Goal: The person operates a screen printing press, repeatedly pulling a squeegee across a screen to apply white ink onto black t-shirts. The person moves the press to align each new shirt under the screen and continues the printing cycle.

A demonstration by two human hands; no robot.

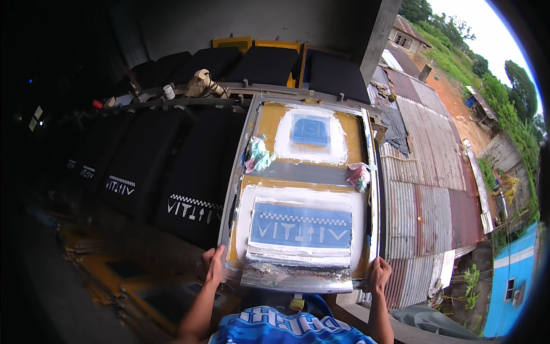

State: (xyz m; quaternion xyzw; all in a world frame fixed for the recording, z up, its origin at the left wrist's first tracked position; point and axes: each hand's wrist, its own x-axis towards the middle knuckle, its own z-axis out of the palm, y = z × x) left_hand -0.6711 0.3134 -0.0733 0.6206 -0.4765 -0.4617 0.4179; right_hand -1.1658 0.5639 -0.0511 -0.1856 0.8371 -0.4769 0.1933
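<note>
A large screen-printing frame (372,189) with a metal rim and yellowish mesh lies before me. My left hand (213,265) is closed around its near left edge, and my right hand (380,274) grips the near right edge. White ink surrounds two blue stencil areas, a small upper stencil (311,130) and a wider lower stencil (301,222) with a checkered strip and letter-like shapes. Across the near end rests an ink-smeared squeegee (297,279), touched by neither hand. One crumpled rag (260,155) is tucked at the frame's left side, another rag (359,176) at its right.
Black fabric panels (189,166) with white prints line the left; more black panels (264,64) stand behind a rail. A tan bundle (201,84) and a white cup (168,92) sit on that rail. Yellow frames (112,275) are stacked lower left. Rusty roofs (427,143) lie outside, right.
</note>
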